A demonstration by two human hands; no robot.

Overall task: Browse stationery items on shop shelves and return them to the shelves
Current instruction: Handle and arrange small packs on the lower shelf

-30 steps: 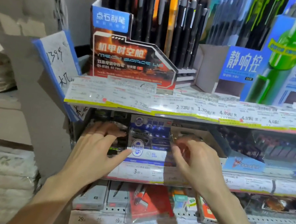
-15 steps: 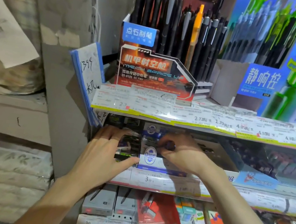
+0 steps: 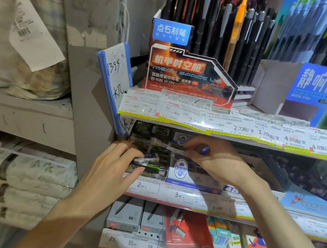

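Note:
On the middle shelf stands a black display box of erasers [image 3: 149, 156] with a blue-and-white eraser box [image 3: 189, 174] to its right. My left hand [image 3: 117, 166] rests on the black box's front, fingers around a small white-and-blue eraser [image 3: 147, 157]. My right hand [image 3: 214, 162] reaches in above the blue box and pinches a small white wrapped eraser [image 3: 172, 147] between thumb and fingers; something blue shows inside its grip.
The shelf above carries an orange-and-black pen display [image 3: 187, 74] full of dark pens, and a blue pen display [image 3: 324, 91] at right. Price labels [image 3: 233, 126] line the shelf edges. A blue-edged handwritten card [image 3: 115, 77] leans at left. Boxed items [image 3: 143, 217] fill the lower shelf.
My right hand has shifted left from the cardboard box toward the eraser boxes and now pinches a small eraser. My left hand slid down the black box front. The camera moved closer.

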